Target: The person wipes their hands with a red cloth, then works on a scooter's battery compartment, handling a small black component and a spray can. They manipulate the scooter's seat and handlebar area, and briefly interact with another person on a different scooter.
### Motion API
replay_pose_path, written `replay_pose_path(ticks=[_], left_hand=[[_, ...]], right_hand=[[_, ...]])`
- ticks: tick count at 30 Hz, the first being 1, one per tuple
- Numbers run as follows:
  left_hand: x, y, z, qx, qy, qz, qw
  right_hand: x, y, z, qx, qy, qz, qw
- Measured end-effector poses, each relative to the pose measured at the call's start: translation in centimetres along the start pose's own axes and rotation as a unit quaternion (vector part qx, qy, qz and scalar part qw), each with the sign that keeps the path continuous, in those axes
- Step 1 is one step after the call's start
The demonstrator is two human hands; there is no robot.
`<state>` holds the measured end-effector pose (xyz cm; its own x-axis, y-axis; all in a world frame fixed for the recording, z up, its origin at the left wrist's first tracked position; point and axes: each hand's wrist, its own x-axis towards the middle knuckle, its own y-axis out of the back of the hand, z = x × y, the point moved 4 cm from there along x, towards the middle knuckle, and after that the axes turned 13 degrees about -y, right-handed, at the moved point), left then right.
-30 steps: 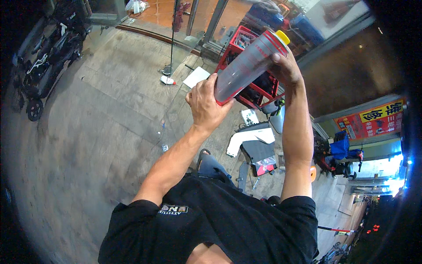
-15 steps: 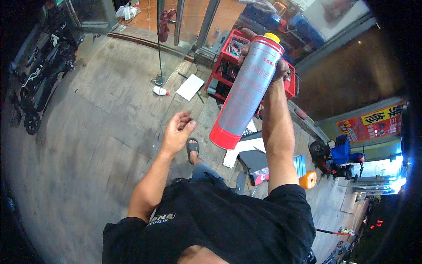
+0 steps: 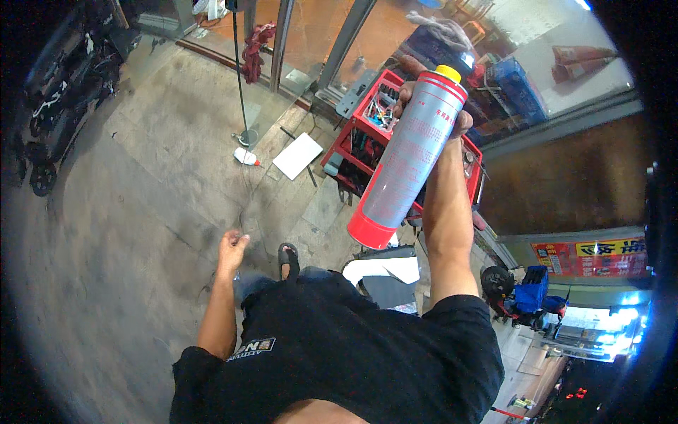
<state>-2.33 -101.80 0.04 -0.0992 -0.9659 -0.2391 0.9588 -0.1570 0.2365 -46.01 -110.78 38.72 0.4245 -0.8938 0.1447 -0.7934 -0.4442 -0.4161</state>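
In my raised right hand [image 3: 462, 126] is a large aerosol can [image 3: 408, 159], silver-grey with red bands, a red base and a yellow cap. It leans with the cap up and away from me. The fingers wrap round its upper part, and the palm is hidden behind it. My left hand [image 3: 230, 253] hangs low at my left side, nothing visible in it, its fingers loosely bent and the thumb apart. Behind the can stands a red tool cart [image 3: 353, 145], its trays full of hand tools and small parts.
Ahead on the floor lie a white board [image 3: 297, 156] and a white bottle with a red tip [image 3: 246, 157]. White and dark panels [image 3: 385, 272] lie below the can. Glass doors [image 3: 311, 42] line the far side. A blue-and-black scooter [image 3: 526, 290] is at right, dark scooter parts [image 3: 67, 106] at left.
My left hand has dropped down and to the left. The can stays in my right hand, slightly further right in view. The view has shifted, showing more of the cart and doorway.
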Motion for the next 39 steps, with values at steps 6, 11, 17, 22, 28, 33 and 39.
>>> replay_pose_path(ticks=[6,11,17,22,28,33,39], left_hand=[[-0.3,3.8,-6.3,-0.029,0.084,0.045,0.995],[1.6,6.3,-8.5,-0.021,0.118,0.060,0.991],[5.2,9.1,-9.8,0.012,0.194,0.042,0.980],[8.4,12.5,-12.2,-0.029,0.252,0.030,0.967],[11.2,14.3,-14.4,-0.042,0.278,0.004,0.960],[12.2,13.1,-15.4,-0.070,0.318,-0.055,0.944],[13.8,12.0,-16.6,-0.081,0.330,-0.069,0.938]], right_hand=[[2.2,4.0,2.0,0.024,-0.031,-0.017,0.999],[4.1,4.3,1.6,-0.137,-0.060,0.087,0.985],[5.0,1.7,1.1,-0.441,-0.044,0.197,0.874],[5.7,5.4,0.9,-0.341,-0.030,0.355,0.870],[6.2,7.7,-2.9,-0.106,0.038,0.201,0.973],[6.3,6.5,-7.1,-0.082,0.095,0.094,0.988],[6.2,5.0,-8.6,-0.026,0.109,0.027,0.993]])
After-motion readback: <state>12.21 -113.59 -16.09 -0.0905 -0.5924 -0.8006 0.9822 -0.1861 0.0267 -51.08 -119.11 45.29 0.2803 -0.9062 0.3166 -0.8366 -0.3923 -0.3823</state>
